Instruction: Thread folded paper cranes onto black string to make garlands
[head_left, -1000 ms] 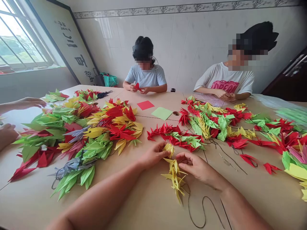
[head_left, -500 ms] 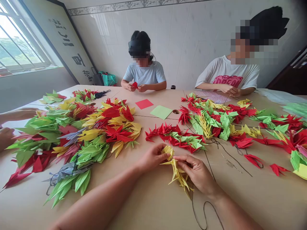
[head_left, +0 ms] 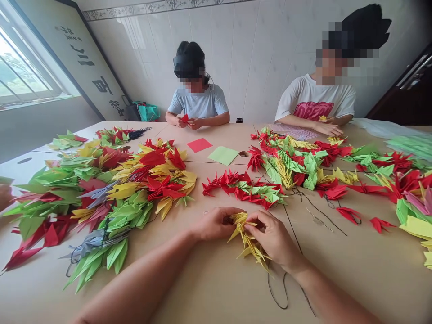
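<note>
A bunch of yellow folded-paper pieces (head_left: 251, 245) hangs between my two hands, low in the middle of the view. My left hand (head_left: 216, 223) is closed on its upper left end. With thumb and forefinger, my right hand (head_left: 272, 234) pinches the upper right part. A dark string (head_left: 286, 292) runs from under the bunch over the table toward me. Just beyond my hands lies a strand of red and green folded paper (head_left: 248, 189).
Piled folded paper in green, yellow and red (head_left: 135, 180) covers the left; more strands (head_left: 303, 162) lie at the right. A needle-like tool (head_left: 319, 220), a red sheet (head_left: 199, 145) and a green sheet (head_left: 223, 155) lie on the table (head_left: 354, 279). Two people sit opposite; another hand (head_left: 5, 193) is far left.
My fingers have shifted on the yellow bunch, my left hand turning over its top. The hands at far left have drawn back, and the right-hand person's hands have moved apart. The view has shifted slightly.
</note>
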`<act>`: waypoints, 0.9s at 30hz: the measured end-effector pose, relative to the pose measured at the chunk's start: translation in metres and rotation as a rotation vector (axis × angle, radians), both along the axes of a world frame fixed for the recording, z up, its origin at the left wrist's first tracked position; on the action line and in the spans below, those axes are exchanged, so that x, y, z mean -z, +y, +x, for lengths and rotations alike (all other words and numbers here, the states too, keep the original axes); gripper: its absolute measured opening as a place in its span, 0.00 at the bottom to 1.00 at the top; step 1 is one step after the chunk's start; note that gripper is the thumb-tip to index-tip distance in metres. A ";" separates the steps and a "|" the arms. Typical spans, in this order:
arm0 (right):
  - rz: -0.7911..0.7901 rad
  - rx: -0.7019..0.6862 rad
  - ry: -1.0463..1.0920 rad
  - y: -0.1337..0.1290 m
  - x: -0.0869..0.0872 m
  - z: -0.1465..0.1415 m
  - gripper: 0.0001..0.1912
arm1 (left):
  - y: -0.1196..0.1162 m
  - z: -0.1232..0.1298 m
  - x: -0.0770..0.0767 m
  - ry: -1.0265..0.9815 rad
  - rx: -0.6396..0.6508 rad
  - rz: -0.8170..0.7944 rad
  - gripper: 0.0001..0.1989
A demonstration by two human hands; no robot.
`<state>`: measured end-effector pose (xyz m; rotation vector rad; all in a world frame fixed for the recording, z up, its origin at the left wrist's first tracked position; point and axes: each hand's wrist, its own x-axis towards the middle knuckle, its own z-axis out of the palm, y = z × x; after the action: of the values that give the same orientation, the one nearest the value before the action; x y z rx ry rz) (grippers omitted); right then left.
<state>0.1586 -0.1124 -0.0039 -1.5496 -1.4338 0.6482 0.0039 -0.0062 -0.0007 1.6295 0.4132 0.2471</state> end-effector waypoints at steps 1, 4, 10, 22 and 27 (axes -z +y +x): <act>-0.003 0.010 -0.001 0.000 0.000 0.000 0.03 | 0.000 -0.001 0.000 0.002 0.015 -0.012 0.21; -0.013 0.037 0.013 0.000 0.001 0.000 0.03 | 0.000 -0.002 -0.001 -0.024 0.065 -0.083 0.25; -0.034 0.035 0.049 -0.002 0.000 -0.003 0.04 | 0.002 -0.001 0.006 0.009 0.039 0.017 0.23; -0.044 -0.011 0.303 -0.002 -0.002 -0.002 0.10 | 0.003 0.000 0.008 -0.058 -0.033 -0.113 0.18; -0.093 -0.083 0.576 -0.001 -0.001 -0.002 0.17 | 0.003 0.001 0.008 -0.094 -0.137 -0.196 0.19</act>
<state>0.1568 -0.1137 -0.0030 -1.2335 -1.0409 1.1184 0.0051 -0.0031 -0.0086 1.3935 0.4637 0.3733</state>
